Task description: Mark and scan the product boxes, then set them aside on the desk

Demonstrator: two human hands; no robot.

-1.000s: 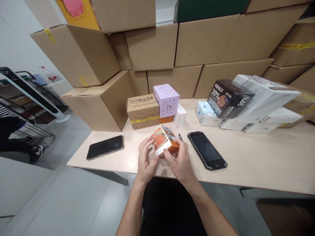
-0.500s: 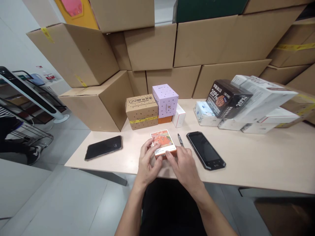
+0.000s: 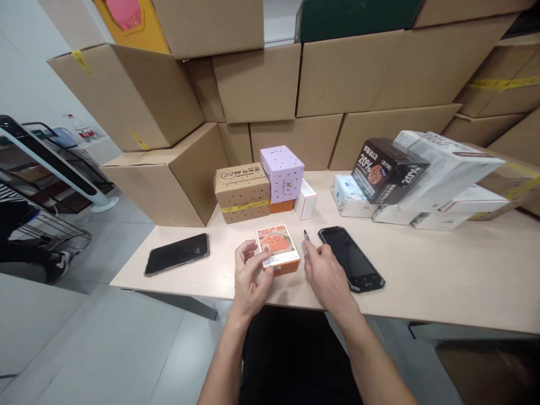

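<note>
A small orange-and-white box (image 3: 277,244) with a colourful picture on its top lies near the table's front edge. My left hand (image 3: 251,275) holds it at its left side, the thumb on the front edge and a finger across the top. To the right of the box, my right hand (image 3: 327,275) has its fingers closed on a dark pen (image 3: 306,235), whose far end sticks out past the fingertips. Close by my right hand lies a black rugged handheld device (image 3: 354,259), partly covered by the hand.
A smartphone (image 3: 177,254) lies at the left. Behind stand a brown carton (image 3: 242,194), a lilac box (image 3: 287,174) and a white box (image 3: 306,202). A black box (image 3: 386,171) and several white boxes (image 3: 455,169) are piled right. Large cardboard boxes (image 3: 354,79) wall the back. A person's leg (image 3: 25,256) shows far left.
My right hand has left the box's right side and moved right onto the pen. My left hand stays on the box, whose orange front now shows more.
</note>
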